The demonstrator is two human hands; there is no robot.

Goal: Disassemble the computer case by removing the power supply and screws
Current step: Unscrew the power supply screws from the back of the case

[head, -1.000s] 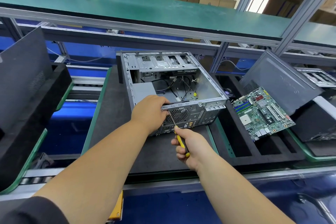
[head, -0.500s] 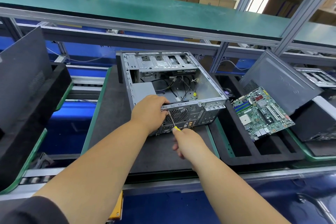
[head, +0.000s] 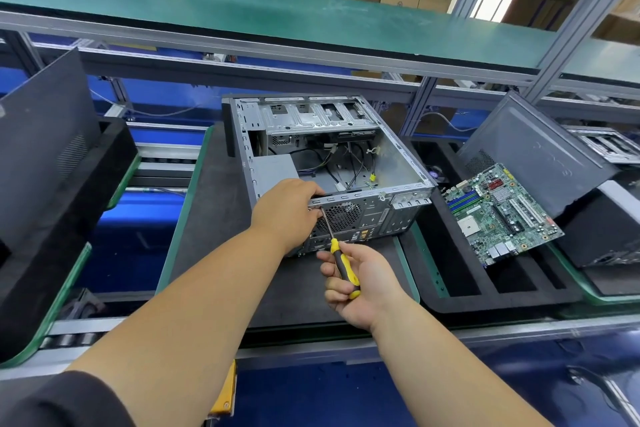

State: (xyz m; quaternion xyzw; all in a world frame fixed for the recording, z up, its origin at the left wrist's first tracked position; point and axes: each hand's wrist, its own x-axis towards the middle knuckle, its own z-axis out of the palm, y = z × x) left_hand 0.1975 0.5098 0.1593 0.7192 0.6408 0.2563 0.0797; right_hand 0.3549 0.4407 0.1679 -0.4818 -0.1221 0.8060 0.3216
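An open grey computer case [head: 398,163] lies on its side on a dark pad, its rear panel facing me. The grey power supply [head: 275,168] sits inside at the near left corner, loose cables beside it. My left hand [head: 285,210] grips the top edge of the rear panel just above the fan grille. My right hand [head: 360,282] holds a yellow and black screwdriver [head: 341,265]; its thin shaft slants up and left to the rear panel, with the tip next to my left fingers. The screw itself is hidden.
A green motherboard [head: 498,215] leans in a black foam tray [head: 460,291] at the right, against a dark side panel [head: 540,156]. Another black panel [head: 45,135] stands at the left. A green shelf [head: 277,17] runs overhead. The conveyor edge [head: 519,329] lies close in front.
My right hand has rotated around the screwdriver handle: half a second ago its back covered the handle, now the palm side faces up and the handle shows. The left hand and case have not moved.
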